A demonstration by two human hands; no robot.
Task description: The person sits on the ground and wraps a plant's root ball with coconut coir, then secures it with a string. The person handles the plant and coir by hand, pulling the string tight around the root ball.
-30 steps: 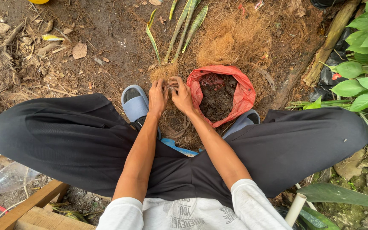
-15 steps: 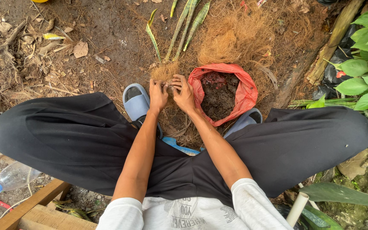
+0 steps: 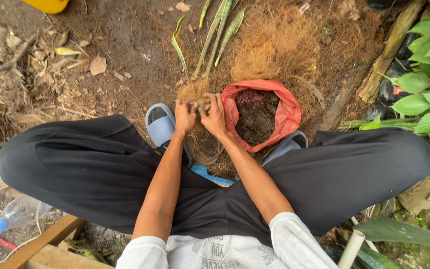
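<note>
We have both hands down between the knees. Left hand (image 3: 185, 115) and right hand (image 3: 214, 115) sit side by side, nearly touching, fingers curled narrow around a clump of brown coconut fibre (image 3: 195, 92) wrapped at the base of a plant. The plant's long green leaves (image 3: 214, 37) run straight out past the fingertips, lying flat on the dirt ground (image 3: 120, 40).

Exact pinch is hard to read: knuckles face the camera and the fingertips are buried in fibre. Looks like a closed grip on the clump, both sides.

Around the fingers:
- red plastic bag (image 3: 287, 112) of dark soil, mouth open, just beside the right fingers
- loose heap of the same fibre (image 3: 274, 50) beyond the bag and fingertips
- grey-blue sandal (image 3: 160, 124) just outside the left fingers, second one (image 3: 287, 144) below the bag
- plastic bottle (image 3: 13, 216) well behind, near the left knee

Risks, as we judge them:
- fibre is loose and springy; slack grip on either side and the wrap opens, clump sheds
- twisting or pulling hard at the base could crack the leaves where they enter the bundle
- right forearm is close to the bag rim; a sideways sweep could fold it and spill soil
- fibre snags on the ground litter and drags bits in
</note>
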